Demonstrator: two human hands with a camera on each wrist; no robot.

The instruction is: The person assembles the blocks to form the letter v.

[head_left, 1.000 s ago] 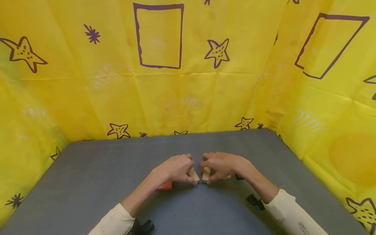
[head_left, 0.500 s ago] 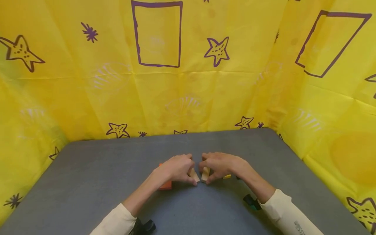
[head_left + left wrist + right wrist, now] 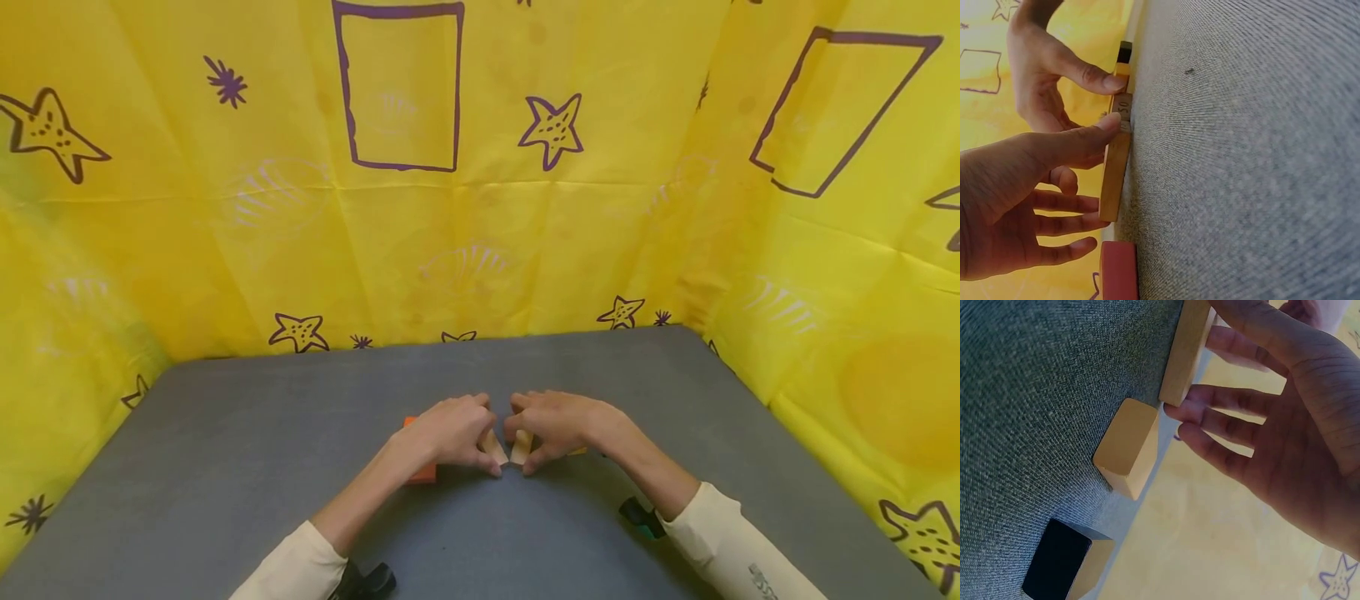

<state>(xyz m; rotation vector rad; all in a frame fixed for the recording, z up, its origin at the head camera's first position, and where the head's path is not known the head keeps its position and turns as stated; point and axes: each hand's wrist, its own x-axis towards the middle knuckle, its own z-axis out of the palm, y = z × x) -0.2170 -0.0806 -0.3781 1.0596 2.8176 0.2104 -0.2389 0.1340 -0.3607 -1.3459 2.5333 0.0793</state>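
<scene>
My left hand (image 3: 453, 429) pinches a plain wooden block (image 3: 492, 447) between its thumb and fingers. Facing it, my right hand (image 3: 566, 421) grips a second wooden block (image 3: 521, 447) the same way. The near ends of the two blocks come together at an angle, like a V, on the grey cloth. In the left wrist view the left block (image 3: 1114, 181) stands on its long edge, and dark printed marks show on the right block (image 3: 1124, 107). The right wrist view shows the lower end of the right block (image 3: 1184, 359), with fingertips at it.
A red block (image 3: 423, 473) lies partly under the left wrist. Beside the right hand stand a yellow block (image 3: 1125, 440) and a black-faced block (image 3: 1063, 559). The grey cloth surface (image 3: 262, 450) ends at a yellow curtain (image 3: 405, 250) with drawn stars.
My right hand has shifted slightly left with its block, narrowing the gap to the left block. The left hand holds nearly the same place.
</scene>
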